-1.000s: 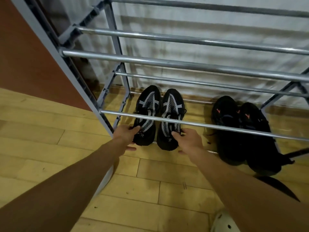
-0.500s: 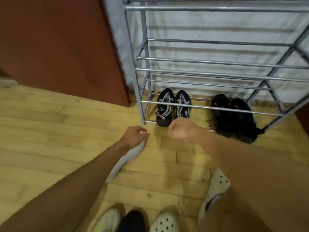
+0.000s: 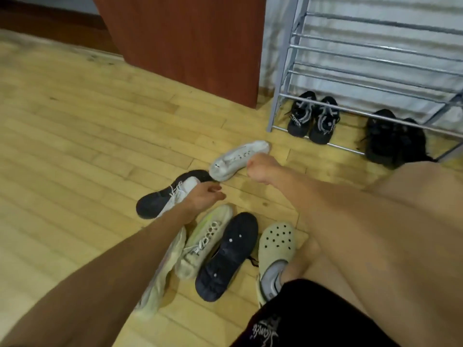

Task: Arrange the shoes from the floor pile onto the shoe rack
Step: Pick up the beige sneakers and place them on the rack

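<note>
Black shorts carry a white scrawled print near the hem, a cream clog pierced with round holes and grey at the heel sits on the foot just beside the shorts, and the left hand and right hand are bare.

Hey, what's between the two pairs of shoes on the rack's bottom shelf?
Nothing: in the head view, only bare floor and a rail show between the black-and-white pair and the black pair.
</note>
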The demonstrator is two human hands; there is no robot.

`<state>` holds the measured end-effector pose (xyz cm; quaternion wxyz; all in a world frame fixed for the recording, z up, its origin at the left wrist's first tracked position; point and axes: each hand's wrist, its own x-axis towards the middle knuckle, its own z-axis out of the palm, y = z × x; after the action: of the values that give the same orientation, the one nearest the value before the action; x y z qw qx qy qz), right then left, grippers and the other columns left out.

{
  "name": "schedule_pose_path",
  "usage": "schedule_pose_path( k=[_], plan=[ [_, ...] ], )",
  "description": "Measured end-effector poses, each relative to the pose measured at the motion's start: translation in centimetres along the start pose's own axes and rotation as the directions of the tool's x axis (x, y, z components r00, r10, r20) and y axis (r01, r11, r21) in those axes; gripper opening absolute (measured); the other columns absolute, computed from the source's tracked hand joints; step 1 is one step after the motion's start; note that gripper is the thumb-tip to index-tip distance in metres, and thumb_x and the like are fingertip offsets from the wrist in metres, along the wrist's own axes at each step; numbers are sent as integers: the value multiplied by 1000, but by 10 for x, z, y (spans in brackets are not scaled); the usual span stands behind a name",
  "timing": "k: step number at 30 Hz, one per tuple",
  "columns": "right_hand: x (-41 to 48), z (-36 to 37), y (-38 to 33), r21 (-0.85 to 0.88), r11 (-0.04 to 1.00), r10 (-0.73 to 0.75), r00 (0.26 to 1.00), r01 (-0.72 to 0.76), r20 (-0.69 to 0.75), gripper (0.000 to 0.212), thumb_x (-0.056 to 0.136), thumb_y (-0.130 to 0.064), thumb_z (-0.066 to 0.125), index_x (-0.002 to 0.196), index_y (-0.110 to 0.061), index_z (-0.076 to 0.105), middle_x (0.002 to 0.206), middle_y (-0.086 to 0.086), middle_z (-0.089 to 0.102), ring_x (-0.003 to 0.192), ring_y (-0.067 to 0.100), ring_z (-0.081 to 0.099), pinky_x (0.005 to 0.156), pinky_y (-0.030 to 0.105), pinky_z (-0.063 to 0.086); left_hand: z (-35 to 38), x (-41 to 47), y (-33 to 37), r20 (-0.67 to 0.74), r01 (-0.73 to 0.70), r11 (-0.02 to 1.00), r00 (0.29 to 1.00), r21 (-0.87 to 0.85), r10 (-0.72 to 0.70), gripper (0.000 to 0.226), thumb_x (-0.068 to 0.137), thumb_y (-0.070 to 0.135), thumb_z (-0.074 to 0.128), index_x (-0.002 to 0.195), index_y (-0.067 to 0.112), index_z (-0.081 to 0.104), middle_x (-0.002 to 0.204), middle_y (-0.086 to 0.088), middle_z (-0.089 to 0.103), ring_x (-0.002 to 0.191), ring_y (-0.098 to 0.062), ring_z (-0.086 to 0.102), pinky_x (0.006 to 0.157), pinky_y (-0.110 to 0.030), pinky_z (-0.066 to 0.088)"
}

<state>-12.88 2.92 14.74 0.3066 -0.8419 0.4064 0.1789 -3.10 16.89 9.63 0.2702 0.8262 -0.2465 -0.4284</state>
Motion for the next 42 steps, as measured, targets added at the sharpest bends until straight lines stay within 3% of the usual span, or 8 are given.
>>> schedule_pose_path(
  k=[2,5,10,15,20,24,34,42],
  plan=[
    [-6,22,-2,41,999,-17,1000,16,21,39,99,-11,41,135,-1,51,138,17,53,120,31,56,77,33,51,9,-12,-23,21,24,1000,999,17,-24,43,90,21,62,130,8,55,124,-12,60,113,-28,58,87,-30,45],
    [-12,55,9,86,996,-23,998,18,55,41,95,-13,46,135,-7,51,141,11,50,127,29,50,103,34,44,23,-20,-58,30,82,996,996,31,-83,39,89,22,62,127,11,57,109,-6,60,94,-20,58,75,-26,47],
    [-8,84,28,-1,999,-41,978,42,205,38,93,-14,50,131,-9,53,131,13,57,117,31,56,98,38,48,38,-8,-111,23,250,956,966,155,-257,46,88,25,62,131,14,54,125,-9,60,87,-19,57,70,-26,44],
    [12,76,19,60,989,-144,970,134,199,35,94,-17,51,128,-16,57,128,8,59,113,26,57,94,37,49,52,4,-143,-63,320,801,940,507,-336,57,90,33,54,139,8,39,143,-19,40,131,-35,41,105,-39,37],
    [20,69,22,67,987,-156,967,146,200,40,94,-19,52,134,-18,53,133,7,56,120,25,53,95,33,44,72,8,-144,-89,354,788,929,503,-360,51,90,34,45,140,21,43,147,-17,29,137,-40,23,110,-49,27],
    [21,73,30,58,990,-141,965,131,221,38,94,-17,51,132,-18,54,129,7,58,116,25,55,95,34,47,75,16,-146,-131,277,794,960,541,-246,46,90,37,50,134,23,49,141,-17,26,132,-39,25,110,-46,29],
    [14,67,38,59,994,-100,963,88,250,41,93,-16,54,134,-19,52,131,5,58,117,24,55,97,34,46,75,35,-131,-176,256,649,967,716,-186,92,71,51,74,136,1,34,134,-18,48,130,-36,38,111,-43,31],
    [12,64,27,125,991,-78,979,55,186,43,91,-18,58,133,-9,55,137,12,56,122,30,55,99,37,47,52,8,-119,-252,225,843,961,489,-110,79,69,41,76,131,8,42,128,-12,50,117,-29,49,95,-40,44]
  ],
)
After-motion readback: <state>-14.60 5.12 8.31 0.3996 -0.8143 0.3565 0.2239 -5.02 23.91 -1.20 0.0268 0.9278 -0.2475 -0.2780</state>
